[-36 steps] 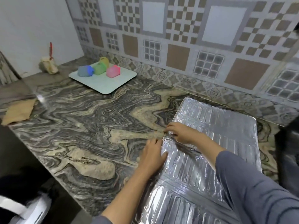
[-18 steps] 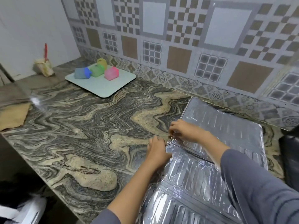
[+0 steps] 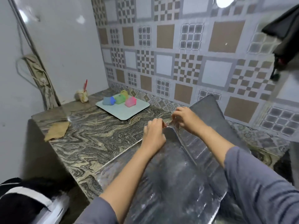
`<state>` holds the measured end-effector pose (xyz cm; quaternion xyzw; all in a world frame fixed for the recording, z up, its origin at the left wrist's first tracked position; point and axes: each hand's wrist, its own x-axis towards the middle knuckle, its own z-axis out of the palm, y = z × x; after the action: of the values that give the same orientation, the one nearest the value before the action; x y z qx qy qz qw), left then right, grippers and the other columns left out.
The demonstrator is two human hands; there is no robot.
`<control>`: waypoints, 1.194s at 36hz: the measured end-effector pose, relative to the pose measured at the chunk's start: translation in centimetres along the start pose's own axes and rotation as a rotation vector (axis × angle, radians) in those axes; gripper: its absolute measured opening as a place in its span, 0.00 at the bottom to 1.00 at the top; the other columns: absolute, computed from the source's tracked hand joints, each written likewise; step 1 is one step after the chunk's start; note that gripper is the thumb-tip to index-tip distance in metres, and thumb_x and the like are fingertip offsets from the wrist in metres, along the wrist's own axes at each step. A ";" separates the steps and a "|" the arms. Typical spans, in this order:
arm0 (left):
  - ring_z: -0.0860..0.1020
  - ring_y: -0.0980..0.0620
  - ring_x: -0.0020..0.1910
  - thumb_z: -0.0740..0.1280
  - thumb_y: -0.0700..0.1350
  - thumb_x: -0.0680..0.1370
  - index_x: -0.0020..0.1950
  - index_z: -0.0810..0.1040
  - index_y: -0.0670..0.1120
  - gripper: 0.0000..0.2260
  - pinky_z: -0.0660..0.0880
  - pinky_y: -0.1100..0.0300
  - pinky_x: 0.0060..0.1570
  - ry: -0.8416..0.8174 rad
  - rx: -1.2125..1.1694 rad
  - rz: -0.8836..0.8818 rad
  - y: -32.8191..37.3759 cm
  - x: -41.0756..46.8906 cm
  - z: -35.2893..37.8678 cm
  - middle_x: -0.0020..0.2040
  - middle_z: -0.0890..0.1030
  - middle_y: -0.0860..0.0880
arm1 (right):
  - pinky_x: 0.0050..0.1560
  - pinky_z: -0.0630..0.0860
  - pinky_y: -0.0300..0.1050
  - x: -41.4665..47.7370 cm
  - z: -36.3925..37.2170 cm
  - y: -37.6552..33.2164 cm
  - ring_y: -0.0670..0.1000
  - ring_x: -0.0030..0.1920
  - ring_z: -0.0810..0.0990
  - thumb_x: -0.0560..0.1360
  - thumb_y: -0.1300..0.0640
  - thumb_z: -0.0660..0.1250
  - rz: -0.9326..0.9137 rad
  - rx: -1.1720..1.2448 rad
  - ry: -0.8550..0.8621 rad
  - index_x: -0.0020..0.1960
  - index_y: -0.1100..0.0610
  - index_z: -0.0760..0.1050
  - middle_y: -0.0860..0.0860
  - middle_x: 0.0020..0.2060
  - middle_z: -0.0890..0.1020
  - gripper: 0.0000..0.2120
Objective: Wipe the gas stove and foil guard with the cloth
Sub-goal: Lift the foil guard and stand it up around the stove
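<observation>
The silver foil guard (image 3: 176, 172) is lifted off the marble counter (image 3: 90, 136), its panels tilted and partly unfolded in front of me. My left hand (image 3: 153, 135) grips its upper left edge near a fold. My right hand (image 3: 186, 118) pinches the same top edge just to the right, where a further panel rises toward the tiled wall. A tan cloth (image 3: 56, 130) lies flat at the counter's left end, away from both hands. No gas stove is in view.
A pale tray (image 3: 135, 110) with coloured plastic pieces stands at the back by the tiled wall. A small holder with a red stick (image 3: 82, 95) sits in the back left corner. A dark object (image 3: 284, 34) hangs at the upper right. The counter's front edge drops off at left.
The foil guard lay flat on the counter; both hands have now raised its left edge so the panels stand up. The view has swung upward and back.
</observation>
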<state>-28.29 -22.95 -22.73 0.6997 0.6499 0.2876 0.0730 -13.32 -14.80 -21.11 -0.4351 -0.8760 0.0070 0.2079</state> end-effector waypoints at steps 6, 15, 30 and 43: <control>0.73 0.45 0.55 0.63 0.51 0.77 0.53 0.75 0.44 0.11 0.66 0.51 0.52 0.167 0.037 0.135 3.5 -0.7 -5.2 0.53 0.78 0.45 | 0.52 0.73 0.54 0.1 -4.5 -2.1 0.58 0.52 0.72 0.72 0.64 0.67 0.055 0.023 0.210 0.51 0.58 0.78 0.56 0.50 0.78 0.08; 0.74 0.48 0.52 0.60 0.55 0.78 0.45 0.80 0.45 0.16 0.60 0.55 0.51 0.352 0.040 0.177 5.7 -3.6 -9.1 0.47 0.80 0.47 | 0.56 0.72 0.55 -0.9 -6.7 -4.0 0.58 0.55 0.72 0.74 0.64 0.63 0.122 0.150 0.394 0.51 0.59 0.78 0.56 0.51 0.78 0.07; 0.64 0.46 0.70 0.62 0.43 0.75 0.67 0.72 0.42 0.19 0.59 0.55 0.70 0.281 0.066 -0.190 1.6 -7.3 -11.8 0.69 0.68 0.44 | 0.55 0.66 0.47 -2.8 -7.6 -4.1 0.58 0.56 0.71 0.75 0.69 0.61 0.138 0.271 0.354 0.51 0.63 0.78 0.59 0.50 0.77 0.09; 0.70 0.47 0.67 0.59 0.32 0.75 0.72 0.64 0.45 0.26 0.65 0.60 0.61 0.078 -0.293 -0.255 -1.3 -7.5 -15.3 0.68 0.72 0.45 | 0.62 0.69 0.60 -1.5 -8.6 -2.4 0.57 0.61 0.74 0.74 0.55 0.66 0.206 0.059 0.184 0.61 0.54 0.72 0.54 0.58 0.78 0.16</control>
<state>-36.96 -34.05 -13.01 0.5818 0.6869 0.3945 0.1846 -11.15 -18.92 -13.29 -0.5150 -0.8035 0.0142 0.2982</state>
